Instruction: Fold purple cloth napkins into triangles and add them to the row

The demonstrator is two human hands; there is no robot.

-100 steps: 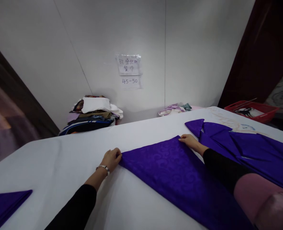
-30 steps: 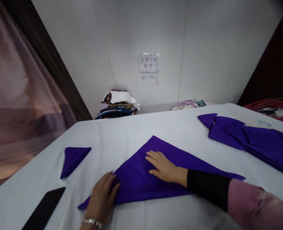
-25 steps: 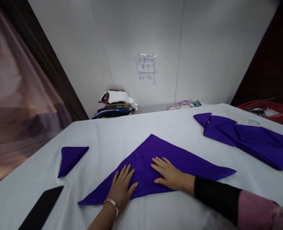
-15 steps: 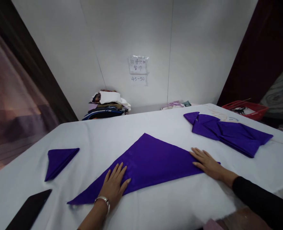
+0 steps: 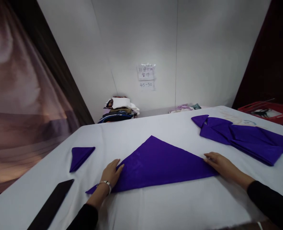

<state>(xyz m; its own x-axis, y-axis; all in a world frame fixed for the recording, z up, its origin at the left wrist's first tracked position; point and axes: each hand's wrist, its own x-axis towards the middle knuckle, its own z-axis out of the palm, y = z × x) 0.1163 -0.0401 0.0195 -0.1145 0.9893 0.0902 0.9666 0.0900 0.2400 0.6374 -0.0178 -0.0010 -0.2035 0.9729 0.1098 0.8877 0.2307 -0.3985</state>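
a purple cloth (image 5: 155,166) lies as a wide triangle on a white-covered desk (image 5: 170,204), its peak pointing to the far side and its long edge nearest the viewer. the left hand (image 5: 110,175) rests over the cloth's left part, thumb parted from the fingers, a bracelet (image 5: 107,183) on the wrist. the right hand (image 5: 219,163) touches the right end; whether it pinches the edge cannot be told. to the left lie a small folded triangle (image 5: 81,157) and a black slab (image 5: 50,204); to the right, a purple heap (image 5: 242,135). a red basket (image 5: 281,119) stands at far right.
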